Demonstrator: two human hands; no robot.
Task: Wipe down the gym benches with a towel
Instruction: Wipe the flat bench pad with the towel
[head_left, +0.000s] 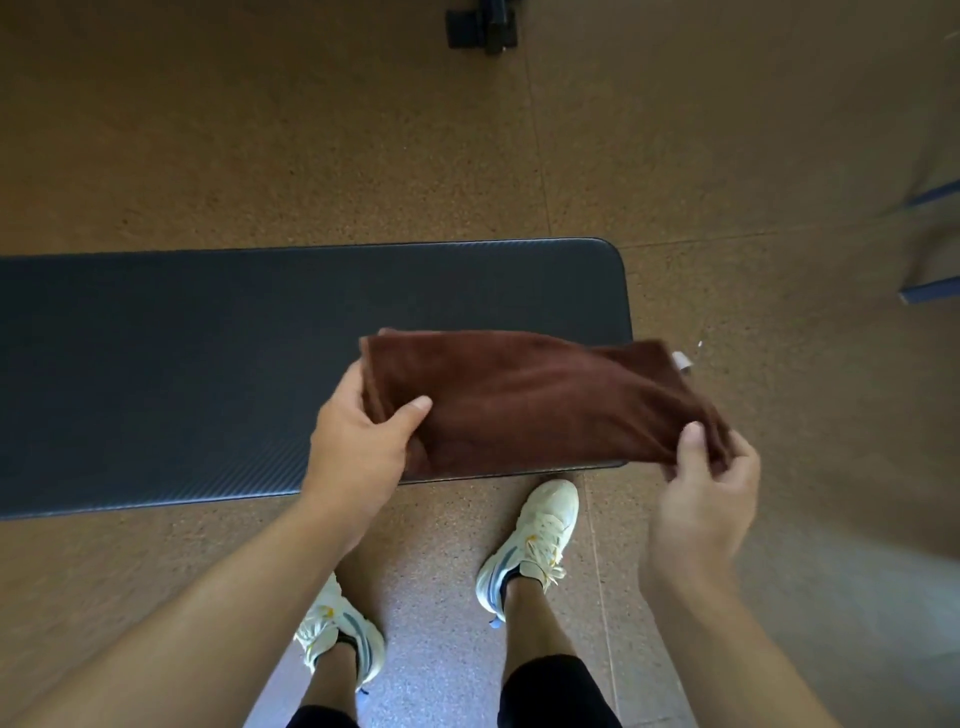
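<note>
Inspection finds my left hand (363, 436) and right hand (701, 488) each pinching an end of the brown towel (530, 400), held folded just above the right end of the counter (208, 364), so wiping appears not yet begun here.

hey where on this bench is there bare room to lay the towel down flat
The bench pad is bare from its left end up to the left hand, and along its far edge behind the brown towel. Its right end is crowded: both hands, the right hand included, hold the towel over it.
</note>
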